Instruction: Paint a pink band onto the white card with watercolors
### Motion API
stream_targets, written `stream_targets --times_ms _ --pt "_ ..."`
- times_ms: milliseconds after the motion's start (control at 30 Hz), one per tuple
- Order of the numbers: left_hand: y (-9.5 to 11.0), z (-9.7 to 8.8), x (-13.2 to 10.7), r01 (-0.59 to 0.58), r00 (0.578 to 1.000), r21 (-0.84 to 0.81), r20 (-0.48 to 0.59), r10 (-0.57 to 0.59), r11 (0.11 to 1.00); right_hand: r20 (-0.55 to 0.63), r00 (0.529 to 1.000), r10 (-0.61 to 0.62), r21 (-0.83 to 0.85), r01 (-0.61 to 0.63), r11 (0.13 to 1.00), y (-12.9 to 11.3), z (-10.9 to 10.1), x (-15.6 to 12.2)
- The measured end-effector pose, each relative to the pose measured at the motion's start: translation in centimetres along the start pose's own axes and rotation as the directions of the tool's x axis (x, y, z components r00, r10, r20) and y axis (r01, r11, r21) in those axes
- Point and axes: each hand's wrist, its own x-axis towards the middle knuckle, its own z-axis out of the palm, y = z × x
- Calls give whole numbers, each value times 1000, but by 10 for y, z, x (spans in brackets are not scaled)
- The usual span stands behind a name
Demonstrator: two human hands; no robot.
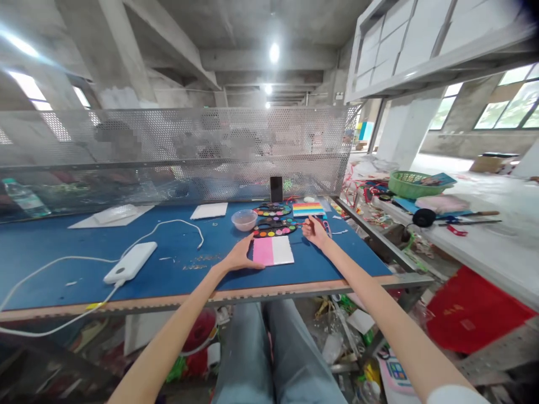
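Note:
A small square canvas (283,251), pink on its left half and white on its right, lies on the blue table. My left hand (241,255) grips its left side, thumb along the near edge and fingers at the far corner. My right hand (315,231) is closed on a thin paintbrush (300,224), which points left at the palette. This dark paint palette (274,231) with round colour wells lies just beyond the canvas. A second palette (272,210) sits behind it. Left of them stands a clear plastic bowl (244,220).
A rainbow-striped panel (308,209) lies behind my right hand. A phone (276,189) stands upright by the perforated screen (177,146). At left are a white power bank (131,262) with a cable, white sheets (209,210) and a bottle (26,197). A cluttered side table holds a green basket (415,184).

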Motion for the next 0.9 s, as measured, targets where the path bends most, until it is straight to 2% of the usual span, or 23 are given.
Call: stream_targets --times_ms 167,567,900 --pt "2 -2 -5 -30 999 10 -23 31 999 -10 999 -30 -3 30 1000 -5 0 -2" --pt "6 2 -3 -34 999 23 26 34 999 -108 991 -78 -13 77 997 -20 -13 -6" --pt "13 2 -1 -44 997 35 60 42 998 -67 996 -51 -104 44 994 -16 -9 -11"
